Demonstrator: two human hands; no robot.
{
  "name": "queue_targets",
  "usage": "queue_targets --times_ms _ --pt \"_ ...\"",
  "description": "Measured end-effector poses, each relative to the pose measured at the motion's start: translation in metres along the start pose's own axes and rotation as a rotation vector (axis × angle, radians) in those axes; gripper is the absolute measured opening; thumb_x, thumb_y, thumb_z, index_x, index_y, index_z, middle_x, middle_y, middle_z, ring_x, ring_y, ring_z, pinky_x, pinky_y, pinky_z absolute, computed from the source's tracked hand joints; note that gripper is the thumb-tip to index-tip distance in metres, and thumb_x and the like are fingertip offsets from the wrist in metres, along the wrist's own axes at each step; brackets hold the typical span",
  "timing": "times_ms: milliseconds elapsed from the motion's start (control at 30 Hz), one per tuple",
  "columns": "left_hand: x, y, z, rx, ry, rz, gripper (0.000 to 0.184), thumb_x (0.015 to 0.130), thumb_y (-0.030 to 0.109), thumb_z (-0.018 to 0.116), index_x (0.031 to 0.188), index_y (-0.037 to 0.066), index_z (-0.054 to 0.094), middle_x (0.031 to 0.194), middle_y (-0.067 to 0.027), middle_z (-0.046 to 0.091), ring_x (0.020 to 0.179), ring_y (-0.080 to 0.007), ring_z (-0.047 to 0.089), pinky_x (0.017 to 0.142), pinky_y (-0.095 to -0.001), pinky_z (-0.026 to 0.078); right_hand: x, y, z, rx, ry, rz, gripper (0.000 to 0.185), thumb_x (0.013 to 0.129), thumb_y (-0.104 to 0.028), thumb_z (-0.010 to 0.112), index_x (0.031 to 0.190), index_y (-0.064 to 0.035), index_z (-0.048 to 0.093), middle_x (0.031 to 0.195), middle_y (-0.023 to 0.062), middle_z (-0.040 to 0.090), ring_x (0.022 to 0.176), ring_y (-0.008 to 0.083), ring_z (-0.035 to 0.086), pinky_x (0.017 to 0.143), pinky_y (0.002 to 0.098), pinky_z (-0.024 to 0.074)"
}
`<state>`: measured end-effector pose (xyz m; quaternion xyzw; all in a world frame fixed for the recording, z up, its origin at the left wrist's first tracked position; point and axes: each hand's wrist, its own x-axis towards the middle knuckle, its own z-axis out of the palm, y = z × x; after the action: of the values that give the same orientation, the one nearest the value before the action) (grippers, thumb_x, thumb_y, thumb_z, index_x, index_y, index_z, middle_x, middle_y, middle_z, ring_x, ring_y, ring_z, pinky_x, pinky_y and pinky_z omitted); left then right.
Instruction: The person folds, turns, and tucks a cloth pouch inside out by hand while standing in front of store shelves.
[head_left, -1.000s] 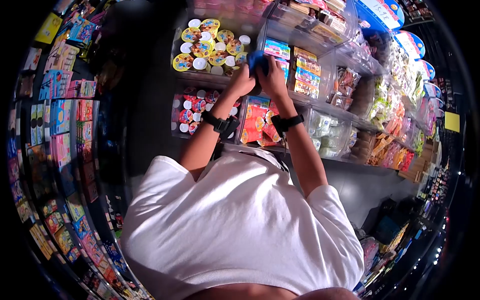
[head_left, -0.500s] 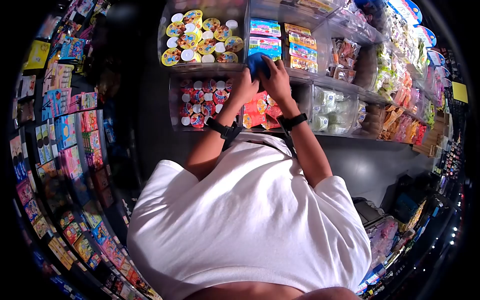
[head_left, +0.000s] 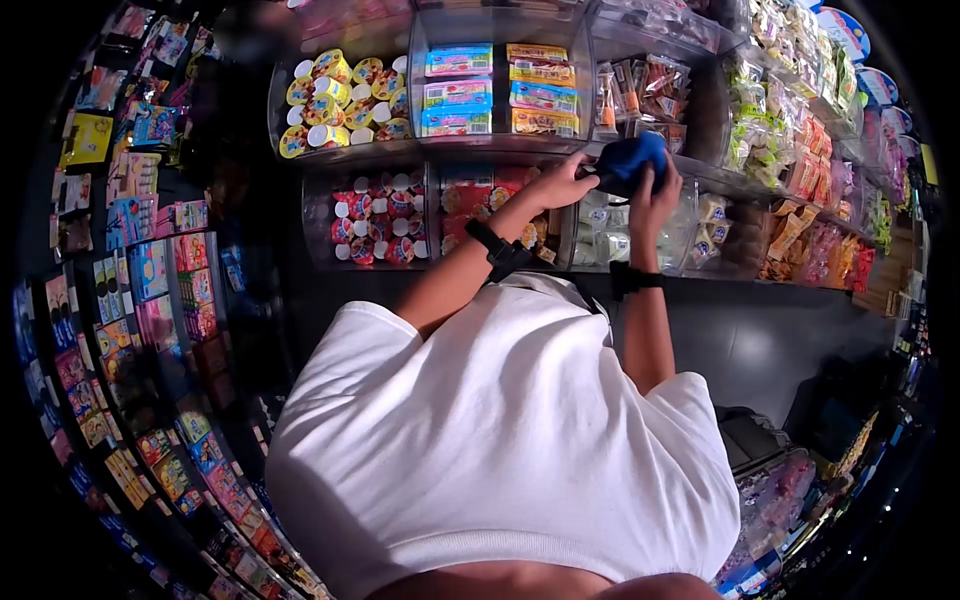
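Observation:
A dark blue object [head_left: 632, 160], which looks like soft cloth, is held between my two hands in front of the clear bins. My left hand [head_left: 565, 184] is closed on its left, darker side, with the thumb and fingers pinching it. On its right side, my right hand [head_left: 656, 192] has its fingers wrapped round it. Both hands are above the lower row of bins, over white wrapped packs [head_left: 612, 240]. Black bands are on both wrists. The object's underside and some fingertips are hidden.
Yellow-lidded cups [head_left: 330, 100] and flat blue and pink packs [head_left: 457, 93] fill upper bins. Red cups [head_left: 380, 225] lie in a lower bin. Brown packets [head_left: 663, 90] sit behind my hands. Tall shelves of packaged goods [head_left: 150, 270] stand at left; dark floor [head_left: 750, 340] shows at right.
Both hands have moved right along the bins with the blue object, from beside the flat packs to the white packs. The hands are further apart, and more of the object shows. The view has shifted.

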<state>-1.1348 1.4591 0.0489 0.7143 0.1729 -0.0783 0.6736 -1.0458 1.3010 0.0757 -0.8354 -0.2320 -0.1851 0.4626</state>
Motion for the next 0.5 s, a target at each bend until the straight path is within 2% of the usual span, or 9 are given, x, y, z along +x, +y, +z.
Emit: queue_targets --times_ms 100,133,233,267,333,367,400,433,500 --pt "0.003 0.013 0.032 0.153 -0.034 0.173 0.071 0.083 0.039 0.070 0.135 0.004 0.035 0.122 -0.0165 0.052 0.112 -0.0222 0.051 0.091 -0.0345 0.044 0.019 0.045 -0.050 0.258 0.106 0.407 0.034 0.095 -0.025 0.052 0.114 0.0022 0.056 0.102 0.0116 0.061 0.090 0.0164 0.055 0.084 0.0295 0.0435" --pt "0.000 0.024 0.041 0.093 -0.113 0.123 0.076 0.083 0.040 0.070 0.138 0.006 0.032 0.124 -0.0148 0.051 0.115 -0.0224 0.050 0.095 -0.0343 0.042 0.020 0.060 -0.059 0.266 0.113 0.369 0.032 0.095 -0.025 0.054 0.111 0.0029 0.057 0.094 0.0088 0.060 0.083 0.0140 0.052 0.079 0.0277 0.0433" --pt "0.009 0.022 0.077 -0.310 -0.294 0.067 0.091 0.073 0.039 0.080 0.140 0.005 0.030 0.129 -0.0146 0.049 0.122 -0.0208 0.044 0.102 -0.0327 0.036 0.022 0.052 -0.081 0.336 -0.252 0.393 0.034 0.094 -0.027 0.056 0.095 0.0065 0.060 0.074 0.0027 0.057 0.070 0.0100 0.046 0.065 0.0266 0.0414" --pt "-0.002 0.041 0.078 -0.233 -0.253 -0.096 0.083 0.073 0.038 0.080 0.137 0.006 0.038 0.129 -0.0097 0.052 0.119 -0.0166 0.047 0.102 -0.0309 0.037 0.014 0.054 -0.082 0.289 -0.392 0.455 0.036 0.094 -0.027 0.055 0.087 0.0073 0.060 0.065 0.0063 0.056 0.064 0.0093 0.044 0.059 0.0275 0.0401" --pt "0.004 0.021 0.087 -0.186 -0.233 0.089 0.072 0.072 0.036 0.081 0.130 0.008 0.049 0.126 -0.0054 0.056 0.114 -0.0145 0.051 0.100 -0.0306 0.039 0.021 0.035 -0.093 0.120 -0.663 0.326 0.037 0.095 -0.027 0.054 0.081 0.0077 0.058 0.060 0.0134 0.049 0.056 0.0129 0.040 0.054 0.0304 0.0368" --pt "0.002 0.018 0.086 0.060 -0.131 0.247 0.062 0.074 0.030 0.081 0.126 0.009 0.054 0.123 -0.0037 0.058 0.111 -0.0134 0.054 0.099 -0.0315 0.041 0.025 0.034 -0.098 0.111 -0.697 0.312 0.038 0.095 -0.026 0.053 0.078 0.0081 0.055 0.061 0.0180 0.044 0.053 0.0182 0.037 0.052 0.0337 0.0336" --pt "0.000 0.015 0.086 -0.018 -0.073 0.296 0.054 0.077 0.022 0.077 0.124 0.007 0.055 0.121 -0.0043 0.059 0.110 -0.0138 0.054 0.099 -0.0314 0.041 0.025 0.044 -0.101 0.132 -0.700 0.304 0.039 0.095 -0.026 0.054 0.077 0.0084 0.056 0.067 0.0164 0.047 0.055 0.0212 0.038 0.053 0.0351 0.0327" --pt "-0.002 0.012 0.086 -0.091 -0.018 0.348 0.047 0.081 0.015 0.074 0.123 0.005 0.055 0.119 -0.0048 0.060 0.109 -0.0141 0.054 0.100 -0.0314 0.041 0.027 0.051 -0.104 0.190 -0.622 0.279 0.039 0.095 -0.025 0.054 0.075 0.0085 0.052 0.065 0.0107 0.046 0.058 0.0152 0.037 0.054 0.0307 0.0322" --pt "-0.012 0.017 0.078 -0.379 -0.031 0.139 0.039 0.084 0.011 0.068 0.120 0.001 0.056 0.117 -0.0042 0.060 0.107 -0.0134 0.054 0.097 -0.0278 0.041 0.039 0.047 -0.117 0.302 -0.528 0.417 0.038 0.096 -0.024 0.054 0.075 0.0082 0.052 0.065 0.0015 0.046 0.064 0.0074 0.036 0.059 0.0224 0.0322"
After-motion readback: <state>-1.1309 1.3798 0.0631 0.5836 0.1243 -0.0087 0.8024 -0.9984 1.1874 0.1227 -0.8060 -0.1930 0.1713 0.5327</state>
